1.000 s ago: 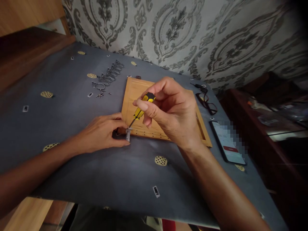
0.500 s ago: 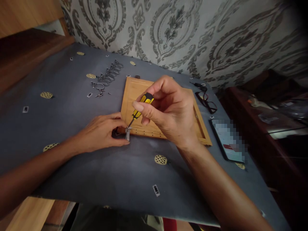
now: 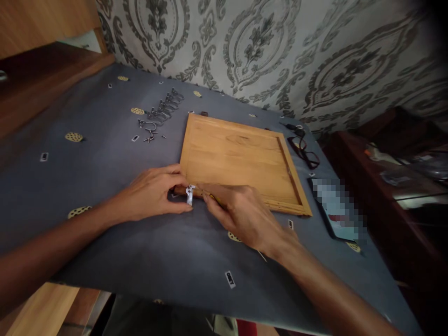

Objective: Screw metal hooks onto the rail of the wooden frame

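Observation:
A small metal bracket is pinched between the thumb and fingers of my left hand, against the near left corner of a framed wooden panel. My right hand is closed around a screwdriver, its fingertips close to the bracket's right side. Most of the screwdriver is hidden in the palm; a bit of its yellow handle shows by the fingers, and the thin shaft sticks out below the hand. Whether the right fingertips also hold something small, I cannot make out.
Several curved metal hooks lie in a row at the back left, with loose screws in front. Right of the panel are dark glasses and a phone. A patterned wall stands behind the cloth-covered table.
My right hand has come down and turned over, bringing its fingertips beside the bracket. The screwdriver has left the bracket and now points back towards me. My left hand keeps its hold.

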A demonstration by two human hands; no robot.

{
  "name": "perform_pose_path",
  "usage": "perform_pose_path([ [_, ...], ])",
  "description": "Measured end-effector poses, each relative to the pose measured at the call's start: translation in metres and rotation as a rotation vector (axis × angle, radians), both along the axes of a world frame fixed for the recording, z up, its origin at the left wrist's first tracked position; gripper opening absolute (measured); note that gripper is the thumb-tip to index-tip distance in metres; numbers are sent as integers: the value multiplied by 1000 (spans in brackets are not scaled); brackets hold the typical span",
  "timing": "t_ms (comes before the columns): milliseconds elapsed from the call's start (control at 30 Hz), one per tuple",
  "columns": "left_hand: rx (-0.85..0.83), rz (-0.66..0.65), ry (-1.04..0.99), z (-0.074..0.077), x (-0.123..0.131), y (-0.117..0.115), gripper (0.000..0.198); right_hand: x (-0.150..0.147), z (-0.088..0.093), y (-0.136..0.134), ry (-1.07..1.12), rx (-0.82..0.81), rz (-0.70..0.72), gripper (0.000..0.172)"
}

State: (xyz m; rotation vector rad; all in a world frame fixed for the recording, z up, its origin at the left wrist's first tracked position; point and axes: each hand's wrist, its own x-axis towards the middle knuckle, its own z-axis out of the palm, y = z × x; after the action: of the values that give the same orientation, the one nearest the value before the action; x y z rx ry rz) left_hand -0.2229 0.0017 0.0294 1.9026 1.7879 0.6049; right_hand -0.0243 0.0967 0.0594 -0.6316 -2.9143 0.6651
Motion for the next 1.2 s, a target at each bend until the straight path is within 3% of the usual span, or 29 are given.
perform_pose_path([
  [200,12,-7,2,-1,-1,1,25,7,-21,-10,-87,215,42,39],
  [500,-10,-1,-3,1,1,1,24,2,-28,-15,-201,375,54,45],
  [800,-35,20,-53,0,-8,-3,48,0,-30,-16,-178,400,60,42],
  [1200,-14,99,-30,-5,2,-10,34,1,-32,-15,-143,412,64,42],
])
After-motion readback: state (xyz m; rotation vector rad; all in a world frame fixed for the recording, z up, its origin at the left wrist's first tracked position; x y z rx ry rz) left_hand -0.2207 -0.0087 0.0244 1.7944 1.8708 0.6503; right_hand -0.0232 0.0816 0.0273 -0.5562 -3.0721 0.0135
